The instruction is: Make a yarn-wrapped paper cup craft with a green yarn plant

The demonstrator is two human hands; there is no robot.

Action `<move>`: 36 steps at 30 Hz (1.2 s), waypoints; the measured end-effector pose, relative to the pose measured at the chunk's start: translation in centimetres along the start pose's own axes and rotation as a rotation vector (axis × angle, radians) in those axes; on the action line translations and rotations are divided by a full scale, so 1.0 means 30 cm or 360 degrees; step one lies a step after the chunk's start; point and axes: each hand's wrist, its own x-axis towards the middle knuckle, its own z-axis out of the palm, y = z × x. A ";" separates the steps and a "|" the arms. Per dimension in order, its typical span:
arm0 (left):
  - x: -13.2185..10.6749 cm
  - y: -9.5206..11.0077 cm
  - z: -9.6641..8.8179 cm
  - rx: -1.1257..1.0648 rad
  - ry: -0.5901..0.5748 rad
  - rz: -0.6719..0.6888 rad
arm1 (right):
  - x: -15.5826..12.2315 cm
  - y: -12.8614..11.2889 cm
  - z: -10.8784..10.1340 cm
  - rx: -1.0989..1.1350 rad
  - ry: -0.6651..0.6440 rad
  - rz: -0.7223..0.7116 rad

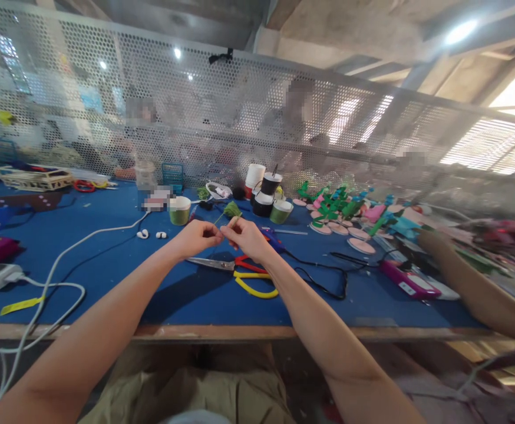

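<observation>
My left hand (199, 237) and my right hand (246, 237) meet above the blue table, both closed in a pinch with fingertips almost touching. A thin strand of green yarn (218, 218) shows at the fingertips; its exact course between the fingers is too small to make out. Just beyond them lies a small bundle of green yarn (232, 208). Below my hands rests a large pair of scissors (257, 284) with red and yellow handles, blades pointing left. A blue glue gun (273, 240), partly hidden by my right hand, lies beside them with its black cord trailing right.
Green paper cups (180, 211) and stacked white cups (255, 175) stand behind. White earbuds (142, 234) and a white cable (69, 244) lie left. Craft flowers on round bases (361, 245) crowd the right, near a purple box (410, 281) and another person's arm (465, 271). A perforated metal screen (222, 112) borders the back.
</observation>
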 end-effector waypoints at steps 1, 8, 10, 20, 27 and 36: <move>0.002 -0.003 -0.002 0.0015 0.0000 0.0006 | 0.001 0.002 0.001 -0.0025 0.0025 0.0001; 0.008 -0.026 0.003 0.0156 0.0042 0.0033 | 0.000 -0.002 0.010 -0.0262 0.0136 -0.0048; 0.009 -0.029 0.006 0.0199 0.0061 0.0039 | 0.001 0.000 0.012 -0.0355 0.0171 -0.0077; 0.005 -0.012 0.010 0.0331 0.0149 0.0051 | 0.003 0.001 0.010 -0.0490 0.0155 -0.0100; 0.002 -0.010 0.021 0.0196 0.0112 -0.0007 | 0.004 0.001 0.009 -0.0512 0.0207 -0.0064; -0.006 -0.001 0.028 -0.0048 0.0077 -0.0112 | 0.001 -0.007 0.020 -0.0312 0.0210 -0.0009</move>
